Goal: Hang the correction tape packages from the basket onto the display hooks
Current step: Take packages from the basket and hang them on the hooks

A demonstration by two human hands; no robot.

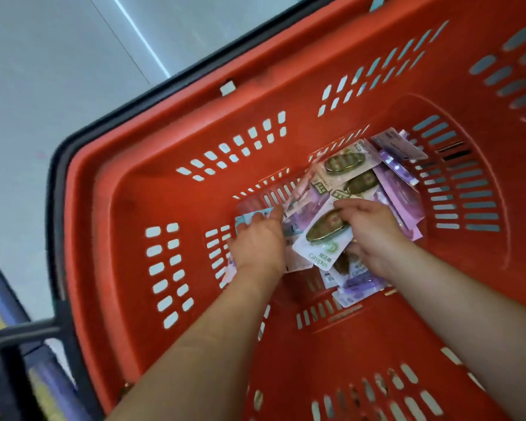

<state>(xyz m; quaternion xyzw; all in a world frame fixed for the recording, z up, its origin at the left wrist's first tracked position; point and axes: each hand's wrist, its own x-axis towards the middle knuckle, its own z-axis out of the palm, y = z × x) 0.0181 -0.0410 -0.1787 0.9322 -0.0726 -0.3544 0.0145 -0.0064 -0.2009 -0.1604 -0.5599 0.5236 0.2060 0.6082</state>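
Head view: green package [322, 238] lies diagonal between both hands, mid-frame; right hand [374, 235] nearer, clamped on it; left hand [257, 241] grip unclear

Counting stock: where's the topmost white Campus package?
Head view: white Campus package lies centrally in the red plastic basket, pinched by right hand, left hand alongside.

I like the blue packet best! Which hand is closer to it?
Left. The left hand covers part of the blue packet; the right hand is farther right, pinching a green packet.
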